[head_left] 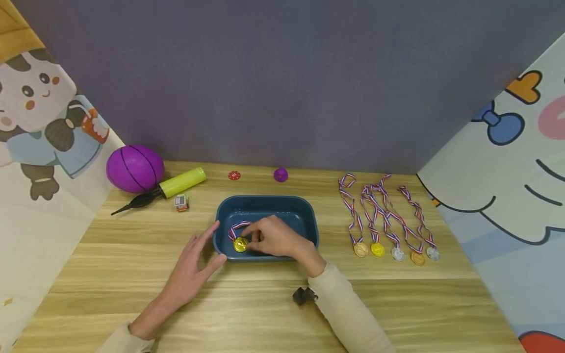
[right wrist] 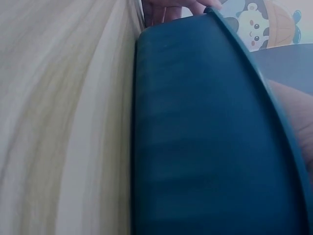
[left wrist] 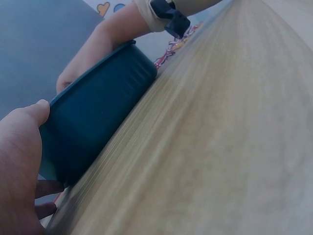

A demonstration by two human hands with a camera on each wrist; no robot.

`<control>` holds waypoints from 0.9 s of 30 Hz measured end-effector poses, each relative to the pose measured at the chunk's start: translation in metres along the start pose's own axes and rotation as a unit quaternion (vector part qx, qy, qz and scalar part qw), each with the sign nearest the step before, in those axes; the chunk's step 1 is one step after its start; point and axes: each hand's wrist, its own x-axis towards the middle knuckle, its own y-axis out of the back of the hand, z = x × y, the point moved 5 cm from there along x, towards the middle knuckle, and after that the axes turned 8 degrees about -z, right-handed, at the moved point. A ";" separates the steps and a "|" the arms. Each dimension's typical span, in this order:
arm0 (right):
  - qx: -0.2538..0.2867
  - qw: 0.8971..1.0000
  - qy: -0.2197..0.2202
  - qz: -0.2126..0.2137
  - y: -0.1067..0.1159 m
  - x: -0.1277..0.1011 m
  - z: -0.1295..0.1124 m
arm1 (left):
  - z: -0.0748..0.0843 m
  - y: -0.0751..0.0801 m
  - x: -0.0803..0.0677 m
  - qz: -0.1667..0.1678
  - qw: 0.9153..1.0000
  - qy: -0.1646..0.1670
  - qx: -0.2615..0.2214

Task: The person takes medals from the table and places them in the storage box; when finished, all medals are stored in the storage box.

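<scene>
A dark blue rectangular tub [head_left: 267, 258] sits on the wooden table in front of me. In it, towards the left end, is a gold medal [head_left: 240, 244] with a red, white and blue ribbon [head_left: 232, 230]. My right hand [head_left: 275, 238] reaches over the tub's near side and pinches the medal at its right edge, index fingertip by the ribbon. Spread around the tub's left end, my left hand [head_left: 189, 267] touches it with fairly straight fingers, thumb at the near corner of the rim. The left wrist view shows that thumb [left wrist: 41, 111] against the tub wall.
Several ribboned medals [head_left: 398, 253] lie in a row to the right. At the back left are a purple ball [head_left: 135, 168], a yellow hand pump [head_left: 183, 183] and a small boxy block [head_left: 181, 202]. A red chip [head_left: 234, 175] and small purple object [head_left: 280, 174] lie behind the tub.
</scene>
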 end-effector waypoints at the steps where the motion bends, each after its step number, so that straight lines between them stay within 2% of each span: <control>1: 0.000 1.000 0.003 0.002 0.001 -0.001 0.000 | 0.000 0.000 0.000 0.000 1.000 0.000 -0.001; 14: -0.023 0.998 0.010 0.061 0.013 -0.027 0.000 | -0.001 -0.002 0.000 0.002 1.000 0.002 0.001; 27: -0.003 0.987 0.022 0.157 0.027 -0.055 0.002 | -0.002 0.000 0.000 0.005 1.000 -0.004 0.006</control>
